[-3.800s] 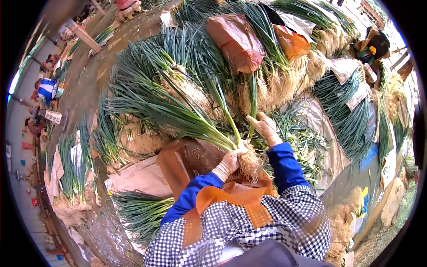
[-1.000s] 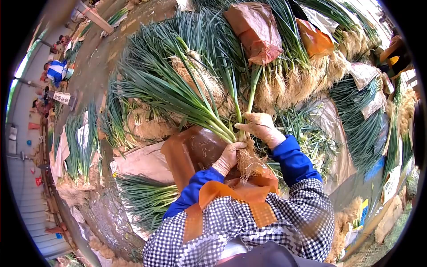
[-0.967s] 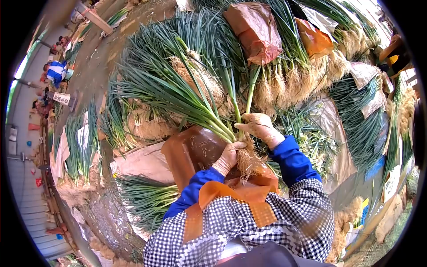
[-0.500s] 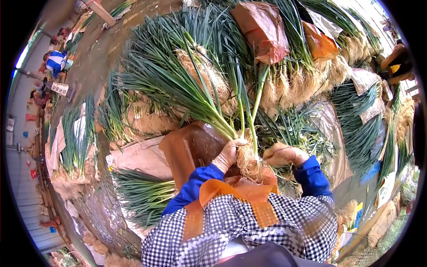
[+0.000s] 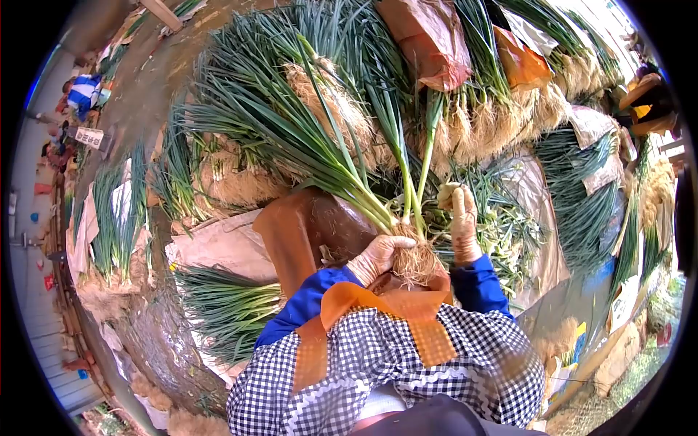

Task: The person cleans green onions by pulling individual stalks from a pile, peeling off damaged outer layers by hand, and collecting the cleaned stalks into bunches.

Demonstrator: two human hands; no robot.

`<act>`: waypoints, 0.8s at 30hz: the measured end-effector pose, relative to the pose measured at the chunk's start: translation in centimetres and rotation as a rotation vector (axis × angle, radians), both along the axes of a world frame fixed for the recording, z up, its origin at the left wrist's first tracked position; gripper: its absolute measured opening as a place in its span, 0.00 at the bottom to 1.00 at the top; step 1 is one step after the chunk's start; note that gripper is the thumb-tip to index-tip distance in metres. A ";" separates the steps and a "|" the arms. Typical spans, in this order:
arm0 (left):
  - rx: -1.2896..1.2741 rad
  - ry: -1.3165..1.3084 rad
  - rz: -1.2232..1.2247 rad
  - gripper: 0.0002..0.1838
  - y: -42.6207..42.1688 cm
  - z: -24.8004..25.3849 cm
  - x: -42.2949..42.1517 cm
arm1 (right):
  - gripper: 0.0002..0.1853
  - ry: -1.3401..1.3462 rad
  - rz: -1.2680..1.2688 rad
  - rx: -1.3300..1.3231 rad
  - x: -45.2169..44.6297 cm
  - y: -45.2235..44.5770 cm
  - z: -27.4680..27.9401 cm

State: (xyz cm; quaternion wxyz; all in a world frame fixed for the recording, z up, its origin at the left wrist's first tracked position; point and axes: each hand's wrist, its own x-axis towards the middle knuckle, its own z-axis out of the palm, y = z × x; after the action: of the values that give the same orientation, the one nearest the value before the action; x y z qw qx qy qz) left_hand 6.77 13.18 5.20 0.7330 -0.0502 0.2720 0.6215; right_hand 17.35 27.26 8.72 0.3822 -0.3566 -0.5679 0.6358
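Note:
My left hand (image 5: 380, 256) is closed around the lower stems of a bunch of green onions (image 5: 363, 190), just above the pale, stringy roots (image 5: 418, 258). The long green leaves fan out up and to the left, and a few stems stand apart to the right. My right hand (image 5: 464, 227) is raised right beside the bunch, apart from the roots. Its fingers are curled, with something pale green at the fingertips that I cannot make out. Below the bunch is the brown apron sheet (image 5: 280, 236) over my lap.
A big heap of green onions (image 5: 247, 87) lies ahead, roots toward me. Loose leaf scraps (image 5: 502, 225) are piled at the right. A smaller bundle (image 5: 229, 312) rests at the left by a paper sheet (image 5: 218, 251). Other people (image 5: 83, 94) are at the far left.
My right hand has moved up from beside the roots, and its wrist has turned upright. My left hand and the bunch have shifted slightly right.

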 end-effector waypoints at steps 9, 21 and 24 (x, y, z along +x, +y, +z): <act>-0.098 -0.104 0.036 0.15 0.2 -1.3 0.6 | 0.06 -0.428 0.364 -0.202 1.2 -3.0 -0.3; -0.216 0.202 0.135 0.13 0.4 -2.4 1.4 | 0.15 -0.647 1.260 0.224 5.3 0.3 4.8; -0.207 0.272 0.173 0.16 0.9 -1.8 1.9 | 0.24 -0.970 0.706 0.851 1.0 2.3 5.0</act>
State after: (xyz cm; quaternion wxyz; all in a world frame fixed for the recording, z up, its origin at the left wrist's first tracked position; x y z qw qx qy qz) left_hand 8.66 14.07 3.39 0.6244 -0.0641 0.4258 0.6518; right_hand 18.31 29.52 13.75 -0.0340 -0.2145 -0.9518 0.2164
